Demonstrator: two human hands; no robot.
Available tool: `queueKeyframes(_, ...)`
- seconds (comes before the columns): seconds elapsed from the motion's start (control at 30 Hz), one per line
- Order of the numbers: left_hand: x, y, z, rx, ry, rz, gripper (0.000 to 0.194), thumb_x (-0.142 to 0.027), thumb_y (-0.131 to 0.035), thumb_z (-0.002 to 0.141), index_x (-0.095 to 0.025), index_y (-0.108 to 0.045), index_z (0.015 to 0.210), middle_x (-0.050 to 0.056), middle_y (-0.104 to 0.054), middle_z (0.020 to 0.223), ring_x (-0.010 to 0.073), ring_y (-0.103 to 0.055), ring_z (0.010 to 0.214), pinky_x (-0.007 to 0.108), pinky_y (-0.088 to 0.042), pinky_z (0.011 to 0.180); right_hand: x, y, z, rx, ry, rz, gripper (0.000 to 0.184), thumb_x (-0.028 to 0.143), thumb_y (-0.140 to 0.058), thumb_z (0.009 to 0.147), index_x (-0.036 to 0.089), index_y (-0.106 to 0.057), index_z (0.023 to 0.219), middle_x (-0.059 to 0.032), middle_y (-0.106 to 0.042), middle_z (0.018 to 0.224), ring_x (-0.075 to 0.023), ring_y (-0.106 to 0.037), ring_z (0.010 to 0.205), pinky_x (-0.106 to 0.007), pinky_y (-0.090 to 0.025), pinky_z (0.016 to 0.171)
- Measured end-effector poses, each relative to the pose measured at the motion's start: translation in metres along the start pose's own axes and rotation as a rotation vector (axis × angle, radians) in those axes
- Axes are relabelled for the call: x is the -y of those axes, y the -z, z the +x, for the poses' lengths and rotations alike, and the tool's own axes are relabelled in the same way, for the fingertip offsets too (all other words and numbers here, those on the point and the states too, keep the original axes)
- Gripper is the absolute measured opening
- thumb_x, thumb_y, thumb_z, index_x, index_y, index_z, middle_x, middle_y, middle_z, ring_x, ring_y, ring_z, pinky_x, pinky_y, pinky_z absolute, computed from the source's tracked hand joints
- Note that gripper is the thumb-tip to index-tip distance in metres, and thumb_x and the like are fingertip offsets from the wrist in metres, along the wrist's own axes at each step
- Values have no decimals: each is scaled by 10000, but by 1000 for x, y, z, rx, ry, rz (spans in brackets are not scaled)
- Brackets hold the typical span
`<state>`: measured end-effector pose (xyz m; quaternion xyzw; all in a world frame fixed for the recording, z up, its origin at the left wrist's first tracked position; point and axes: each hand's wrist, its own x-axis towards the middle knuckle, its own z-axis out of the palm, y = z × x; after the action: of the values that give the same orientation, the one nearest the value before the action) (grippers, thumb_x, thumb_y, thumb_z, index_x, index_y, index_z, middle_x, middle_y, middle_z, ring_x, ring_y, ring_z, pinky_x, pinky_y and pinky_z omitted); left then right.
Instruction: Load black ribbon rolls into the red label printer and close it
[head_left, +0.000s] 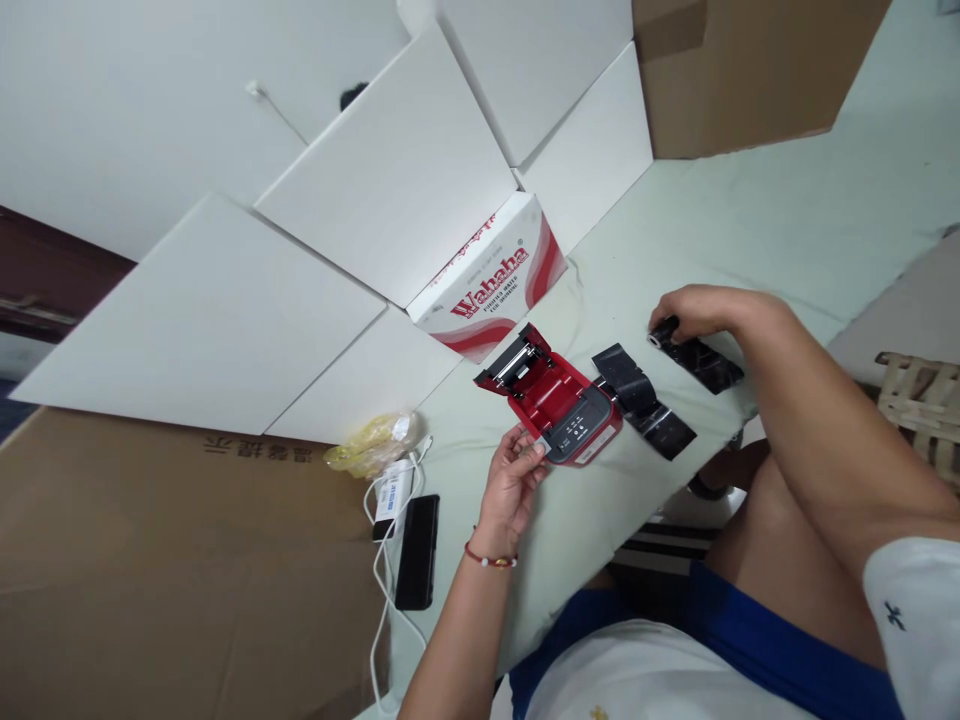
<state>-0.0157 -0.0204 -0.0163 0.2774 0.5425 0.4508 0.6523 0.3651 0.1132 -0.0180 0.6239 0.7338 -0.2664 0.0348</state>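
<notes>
A small red and black label printer (566,410) lies on the table with its lid (517,365) raised, showing a red hollow inside. My left hand (517,470) grips the printer's near left corner, thumb on top beside the button panel. Off to the right, my right hand (694,312) is closed round a roll of glossy black ribbon (664,333). From it a loose black strip (712,367) trails toward the table's front edge. Between that strip and the printer, another length of black ribbon (630,380) rests partly curled, its tail spread toward me.
Behind the printer a white and red Wahaha carton (495,285) leans near white panels (397,170). To the left lie a black phone (418,552), a white cable (379,580) and a yellowish plastic bag (375,445). Cardboard boxes stand at far left (180,560) and back right (757,80).
</notes>
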Motion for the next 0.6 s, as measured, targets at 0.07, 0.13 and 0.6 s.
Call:
queueKeyframes(0.07, 0, 0, 0, 4, -2, 7, 698, -207, -1044, 531, -163, -685, 1128, -12, -669, 961, 72, -587, 721, 197, -380, 545, 5, 0, -4, 48, 6, 4, 507, 115, -714, 821, 149, -781, 1322, -128, -796, 1209, -230, -708, 1006, -325, -494, 879)
queueKeyframes(0.13, 0, 1, 0, 2, -4, 11, 683, -205, -1038, 539, -168, -686, 1122, -15, -668, 960, 69, -582, 715, 195, -372, 546, 7, 9, -24, 106, 50, 56, 442, 115, -754, 811, 132, -810, 1250, -114, -813, 1143, -199, -711, 977, -317, -484, 888)
queueKeyframes(0.6, 14, -6, -35, -204, -453, 316, 272, -288, -765, 917, -206, -656, 1152, -14, -631, 932, 64, -528, 660, 192, -436, 583, 148, 27, -61, -8, 696, 97, 452, 263, -717, 917, 272, -743, 1369, -44, -778, 1287, -219, -715, 1133, -308, -514, 948)
